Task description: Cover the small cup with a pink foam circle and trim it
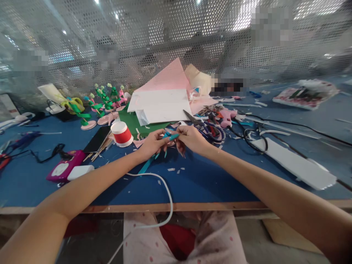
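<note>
My left hand and my right hand meet over the blue table, both pinched on a small teal strip held between them. A longer teal strip lies on the table just under my left hand. Scissors rest right behind my right hand. White and pink foam sheets are stacked behind my hands on a green sheet.
A red-and-white tape roll and a black phone sit left of my hands. Green-and-pink paper flowers stand at the back left. A white foam strip, black cables and a white cord cross the table. Perforated screen behind.
</note>
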Motion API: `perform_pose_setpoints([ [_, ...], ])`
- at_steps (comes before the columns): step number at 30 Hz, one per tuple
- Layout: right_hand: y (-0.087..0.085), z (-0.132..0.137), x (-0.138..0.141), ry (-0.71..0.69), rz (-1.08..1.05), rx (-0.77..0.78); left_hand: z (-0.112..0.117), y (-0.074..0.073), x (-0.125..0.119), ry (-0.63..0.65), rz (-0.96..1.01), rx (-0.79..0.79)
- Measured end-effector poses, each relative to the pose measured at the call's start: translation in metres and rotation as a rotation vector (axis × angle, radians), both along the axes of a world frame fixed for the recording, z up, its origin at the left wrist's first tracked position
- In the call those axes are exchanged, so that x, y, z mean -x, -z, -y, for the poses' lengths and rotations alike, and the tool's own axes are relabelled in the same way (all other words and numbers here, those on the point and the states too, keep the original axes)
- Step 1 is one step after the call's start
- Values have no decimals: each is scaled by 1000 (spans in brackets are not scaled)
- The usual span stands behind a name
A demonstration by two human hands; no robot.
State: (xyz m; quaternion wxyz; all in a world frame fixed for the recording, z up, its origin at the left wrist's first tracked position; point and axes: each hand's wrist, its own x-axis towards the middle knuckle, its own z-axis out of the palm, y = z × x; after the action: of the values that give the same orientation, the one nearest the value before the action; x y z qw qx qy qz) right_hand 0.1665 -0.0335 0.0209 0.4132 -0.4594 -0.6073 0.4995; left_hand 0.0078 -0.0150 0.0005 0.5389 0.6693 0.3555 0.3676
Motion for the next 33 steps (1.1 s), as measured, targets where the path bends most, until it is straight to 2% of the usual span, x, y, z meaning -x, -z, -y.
perform_pose_setpoints([
  [8,2,0,-3,-58,113,-72,0,2,1,11,-4,-63],
  [12,3,-1,-2,-33,37,-24,4,-1,0,9,-19,-50],
  [20,4,-2,1,-140,-67,-24,5,-4,-2,-51,39,-48],
  [24,3,-2,-1,-132,-99,-68,5,-6,-2,-78,25,-19],
  [30,2,0,-2,-113,-99,-180,4,-4,0,23,-54,18],
  [33,2,2,-2,-118,-89,-183,3,-3,0,18,-28,16],
])
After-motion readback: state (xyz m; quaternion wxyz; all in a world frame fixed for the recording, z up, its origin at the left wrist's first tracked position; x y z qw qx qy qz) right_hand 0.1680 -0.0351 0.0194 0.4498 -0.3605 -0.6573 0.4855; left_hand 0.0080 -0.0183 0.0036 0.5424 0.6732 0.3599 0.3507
